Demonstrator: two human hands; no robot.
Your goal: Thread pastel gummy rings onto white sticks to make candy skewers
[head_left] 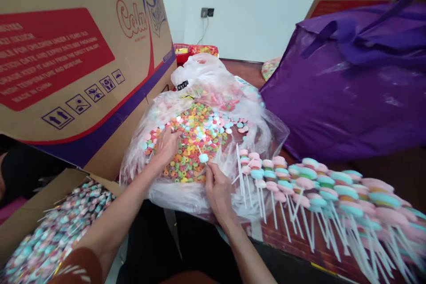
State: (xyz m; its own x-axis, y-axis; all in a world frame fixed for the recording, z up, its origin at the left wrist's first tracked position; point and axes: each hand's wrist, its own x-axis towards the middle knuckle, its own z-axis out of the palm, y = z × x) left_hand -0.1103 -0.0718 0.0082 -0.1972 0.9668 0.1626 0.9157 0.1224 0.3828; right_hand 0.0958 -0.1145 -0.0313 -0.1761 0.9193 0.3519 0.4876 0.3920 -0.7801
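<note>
My right hand [218, 184] pinches a thin white lollipop stick [199, 149] with a pale blue candy disc [203, 158] threaded on it. The stick's tip pokes out above the disc. Over on the left, my left hand [168, 144] reaches into a heap of small coloured candy rings [186, 159], its fingers stretched out and touching the candies. Mixed in and behind the rings lie pink, white and blue candy discs [241, 125]. The heap rests in an opened clear plastic bag [166, 193]. Right of it, stacked candy lollipops [309, 184] lie in rows, white sticks toward me.
A big printed cardboard box [83, 22] stands at the left. Below it, an open carton [23, 217] holds many wrapped candies [63, 226]. A purple bag [349, 84] fills the right side. A white plastic bag [203, 73] and a red basket [182, 55] sit behind.
</note>
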